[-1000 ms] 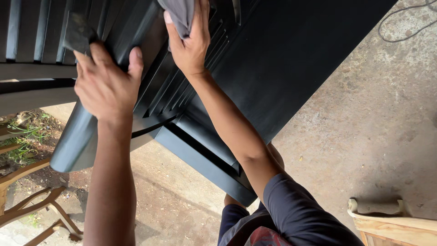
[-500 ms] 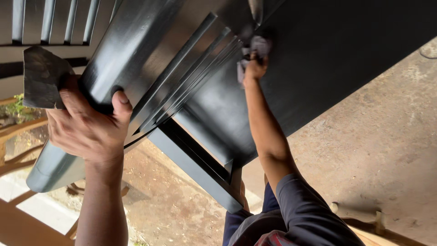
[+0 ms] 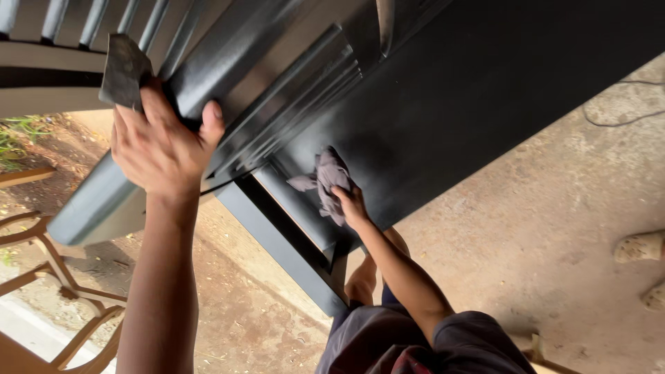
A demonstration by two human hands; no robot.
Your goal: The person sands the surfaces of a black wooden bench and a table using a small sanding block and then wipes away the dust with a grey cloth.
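Observation:
A large black painted door panel (image 3: pixel 457 90) with raised mouldings leans across the view. My left hand (image 3: pixel 161 145) grips its upper moulded edge and also pinches a dark square of sandpaper (image 3: pixel 123 69) between the fingers. Lower down, my right hand (image 3: pixel 352 202) presses a crumpled grey cloth (image 3: pixel 324 179) against the flat black face beside the mouldings. My knee (image 3: pixel 361 282) shows under the panel's lower corner.
Bare concrete floor (image 3: pixel 540 228) spreads to the right, with a thin cable (image 3: pixel 623 118) lying on it. Wooden furniture frames (image 3: pixel 48 249) stand at the lower left. A pale railing with balusters (image 3: pixel 55 41) runs along the top left. Pale lumps (image 3: pixel 641 248) lie at the right edge.
My right hand has slid the cloth down the black panel, from near its top toward the lower part. The left hand keeps its grip on the edge while the view has shifted.

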